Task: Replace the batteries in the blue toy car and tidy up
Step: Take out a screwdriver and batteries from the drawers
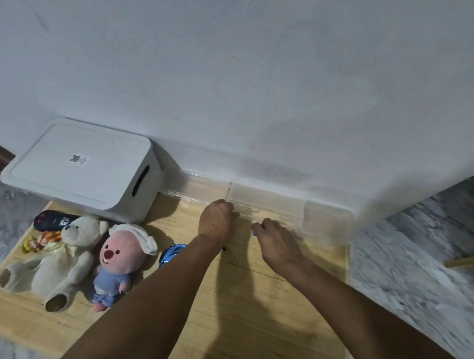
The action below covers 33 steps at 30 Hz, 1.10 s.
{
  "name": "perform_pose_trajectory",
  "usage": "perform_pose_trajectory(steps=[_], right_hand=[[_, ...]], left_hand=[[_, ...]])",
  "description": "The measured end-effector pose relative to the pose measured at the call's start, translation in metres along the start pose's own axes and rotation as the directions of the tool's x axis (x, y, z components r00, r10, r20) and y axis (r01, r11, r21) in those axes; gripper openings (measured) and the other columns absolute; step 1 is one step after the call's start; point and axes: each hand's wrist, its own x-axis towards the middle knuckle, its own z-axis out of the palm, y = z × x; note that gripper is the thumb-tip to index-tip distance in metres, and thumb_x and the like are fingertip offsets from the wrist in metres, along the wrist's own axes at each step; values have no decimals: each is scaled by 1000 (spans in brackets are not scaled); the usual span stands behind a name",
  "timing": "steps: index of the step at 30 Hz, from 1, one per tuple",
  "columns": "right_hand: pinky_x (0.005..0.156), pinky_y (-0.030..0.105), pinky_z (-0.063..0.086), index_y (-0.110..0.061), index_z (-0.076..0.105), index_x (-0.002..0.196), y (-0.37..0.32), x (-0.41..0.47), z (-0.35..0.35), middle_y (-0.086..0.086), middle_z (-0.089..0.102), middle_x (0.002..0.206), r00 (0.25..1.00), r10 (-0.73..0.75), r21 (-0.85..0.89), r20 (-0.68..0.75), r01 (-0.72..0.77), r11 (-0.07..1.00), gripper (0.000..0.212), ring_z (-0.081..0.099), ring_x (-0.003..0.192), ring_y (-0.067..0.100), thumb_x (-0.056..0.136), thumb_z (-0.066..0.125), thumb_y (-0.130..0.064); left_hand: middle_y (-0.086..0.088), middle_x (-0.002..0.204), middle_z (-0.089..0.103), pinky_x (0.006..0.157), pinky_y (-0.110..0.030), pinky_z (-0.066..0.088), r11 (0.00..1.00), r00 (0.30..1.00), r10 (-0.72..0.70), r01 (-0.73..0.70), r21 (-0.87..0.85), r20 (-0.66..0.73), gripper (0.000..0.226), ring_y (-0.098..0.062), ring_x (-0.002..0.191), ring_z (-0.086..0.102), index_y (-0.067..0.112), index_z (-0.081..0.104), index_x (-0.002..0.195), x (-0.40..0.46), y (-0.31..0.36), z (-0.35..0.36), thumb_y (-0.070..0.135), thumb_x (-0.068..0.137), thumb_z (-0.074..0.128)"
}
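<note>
My fingers curl at the front edge of a clear plastic box (267, 204) that sits against the white wall (260, 86) at about twelve o'clock on the wooden board (253, 300). My left hand (217, 219) is bunched at the box's rim, its fingertips hidden from the camera, so I cannot tell whether they pinch the lid or only rest on it. My right hand (278, 240), just beside it toward one o'clock, has its fingers bent and seems to pinch something small and blue (254, 233) at the tips; what it is I cannot make out. A thin metal tool tip (230, 255), perhaps a screwdriver's, pokes out from under my left wrist, lying on the board. The blue toy car (171, 253) rests on the board at nine o'clock from my hands, half hidden behind my left forearm. Further toward nine o'clock lie a pink plush doll in blue clothes (120, 264), a cream teddy bear (58, 259), a small yellow and orange toy (39, 241) and a dark item (53, 221). A white lidded storage bin (83, 168) stands at ten o'clock, against the wall. Grey carpet (415, 266) surrounds the board.
</note>
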Motion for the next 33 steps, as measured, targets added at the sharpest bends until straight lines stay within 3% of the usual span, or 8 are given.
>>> perform_pose_trajectory(steps=[2, 5, 8, 12, 16, 21, 26, 33], right_hand=[[88, 38, 42, -11, 48, 133, -4, -2, 11, 13, 52, 123, 1000, 19, -16, 12, -19, 1000, 55, 49, 113, 31, 82, 44, 11], [91, 38, 43, -12, 47, 134, 1, -2, 23, 12, 51, 125, 999, 39, -18, -12, -39, 999, 57, 48, 115, 31, 82, 44, 11], [90, 39, 45, -11, 50, 132, 4, -2, 32, 12, 52, 124, 997, 49, -26, -67, -51, 998, 56, 48, 114, 31, 81, 47, 9], [70, 37, 53, -12, 62, 115, 6, -2, 37, 10, 62, 106, 987, 81, -31, -136, -86, 996, 46, 58, 96, 30, 73, 69, 4], [53, 27, 51, -14, 69, 95, 8, -7, 36, 4, 66, 88, 983, 91, -7, -160, -93, 996, 45, 63, 80, 25, 55, 85, -1], [56, 32, 53, -13, 70, 89, 15, -9, 42, 4, 68, 86, 966, 91, 14, -240, -91, 996, 26, 64, 78, 28, 67, 83, -10], [62, 35, 52, -10, 71, 93, 16, -12, 44, 8, 67, 82, 946, 135, -98, -294, -170, 981, 29, 60, 76, 28, 67, 83, -13], [52, 33, 54, -11, 71, 102, 14, -14, 46, 7, 69, 88, 950, 166, -60, -265, -189, 980, 49, 64, 75, 28, 56, 90, -9]], left_hand=[[-18, 92, 63, 72, -31, 40, 997, 1000, -10, 10, -71, 2, 18, -34, 91, 60, -1, 63, 80, 0, -3, 1, 14, 91, 59], [-14, 103, 67, 83, -31, 46, 993, 1000, -5, 2, -117, -24, 25, -29, 99, 62, 3, 69, 110, -6, -6, 1, 11, 89, 60], [-11, 105, 70, 83, -31, 50, 987, 997, -24, 11, -161, -79, 28, -26, 97, 64, 6, 67, 114, -13, -6, 0, 14, 88, 61], [-8, 103, 68, 74, -36, 52, 989, 974, -20, -14, -145, -225, 24, -27, 93, 63, 7, 64, 110, -23, -5, -1, 10, 85, 62], [-16, 112, 62, 76, -42, 55, 970, 914, 237, -244, 22, -328, 46, -33, 102, 60, 3, 61, 115, -26, -6, 3, -2, 70, 70], [-9, 157, 30, 119, -46, 20, 903, 934, 356, -335, 270, -31, 63, -28, 146, 24, 14, 36, 147, -27, -6, 5, 9, 87, 54], [-4, 164, -5, 121, -50, 1, 863, 951, 229, -298, 409, 208, 70, -24, 151, -9, 17, 5, 155, -30, -7, 8, 19, 95, 41], [-6, 162, -19, 116, -60, -7, 830, 940, 170, -299, 471, 297, 83, -26, 148, -21, 15, -9, 154, -32, -5, 9, 19, 92, 45]])
